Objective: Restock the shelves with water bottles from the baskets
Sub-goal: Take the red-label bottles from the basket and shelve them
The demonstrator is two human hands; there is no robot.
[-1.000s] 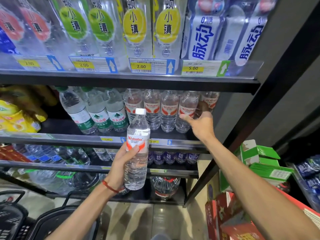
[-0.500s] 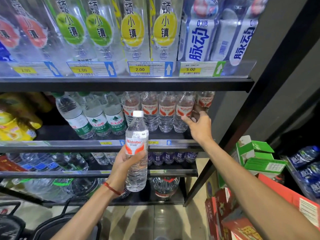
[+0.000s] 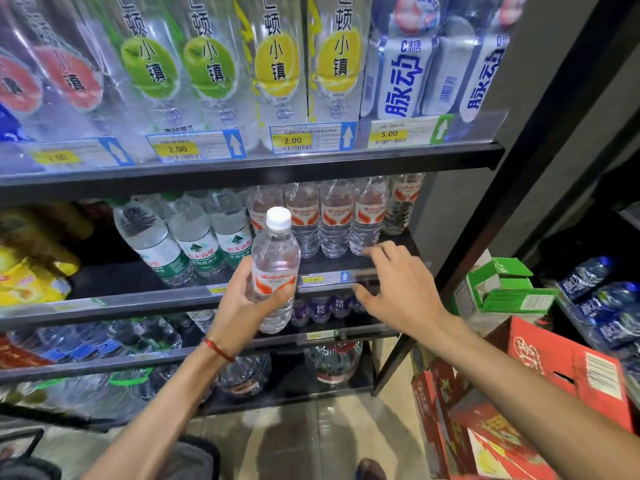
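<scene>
The left hand grasped a full, capped water bottle; the right hand hung released, fingers spread, near the shelf of matching bottles.

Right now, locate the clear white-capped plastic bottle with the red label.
Head view, centre: the left hand grips the clear white-capped bottle upright before the left end of the matching red-labelled row on the middle shelf.
</scene>
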